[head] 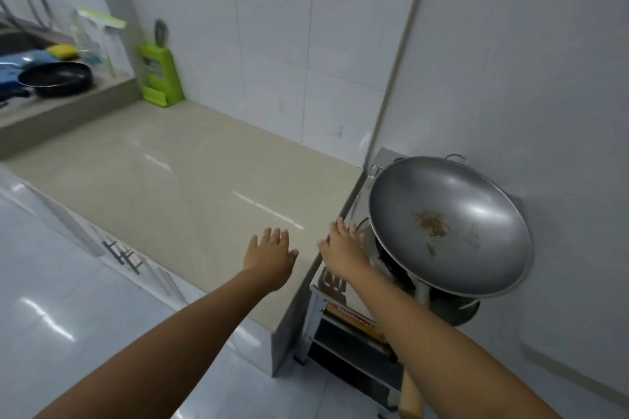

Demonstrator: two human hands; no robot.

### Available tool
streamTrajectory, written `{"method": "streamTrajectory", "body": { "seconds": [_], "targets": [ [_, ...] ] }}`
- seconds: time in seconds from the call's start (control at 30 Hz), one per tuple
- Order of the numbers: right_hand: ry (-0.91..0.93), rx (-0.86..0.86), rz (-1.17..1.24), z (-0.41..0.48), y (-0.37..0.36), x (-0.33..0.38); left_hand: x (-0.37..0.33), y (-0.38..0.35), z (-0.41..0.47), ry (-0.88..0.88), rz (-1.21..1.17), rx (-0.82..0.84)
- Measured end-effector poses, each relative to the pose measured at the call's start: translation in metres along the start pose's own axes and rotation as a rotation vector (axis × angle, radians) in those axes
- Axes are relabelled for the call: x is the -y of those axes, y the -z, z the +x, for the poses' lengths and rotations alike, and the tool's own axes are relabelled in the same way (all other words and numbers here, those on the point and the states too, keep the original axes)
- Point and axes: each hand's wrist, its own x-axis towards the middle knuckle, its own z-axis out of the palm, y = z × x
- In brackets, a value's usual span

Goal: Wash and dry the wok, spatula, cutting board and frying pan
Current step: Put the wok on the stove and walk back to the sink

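Observation:
A large grey metal wok (452, 224) with brown food residue sits tilted on a burner stand at the right, its wooden handle (412, 395) pointing toward me. My right hand (343, 248) is stretched out with straight fingers just left of the wok's rim, holding nothing. My left hand (270, 252) hovers open over the beige counter (177, 180), fingers spread. A black frying pan (56, 78) rests on the raised ledge at the far left beside the sink. No spatula or cutting board shows.
A green knife block (160, 76) stands against the tiled wall. A yellow sponge (63, 50), blue cloth (13, 73) and a spray bottle (90, 41) lie near the sink. A metal shelf stand (343, 333) sits under the wok. White cabinets (112, 248) run below the counter.

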Motion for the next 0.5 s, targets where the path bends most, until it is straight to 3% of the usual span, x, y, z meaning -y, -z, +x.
{"method": "streamTrajectory", "body": {
  "seconds": [0.23,0.5],
  "targets": [
    [0.157,0.147,-0.022,0.024,-0.033,0.135,0.132,0.013,-0.016,0.156,0.004,0.019],
    [0.288,0.186,-0.067,0.047,-0.083,0.297,0.291,0.021,-0.036,0.252,0.001,0.020]
  ]
}}
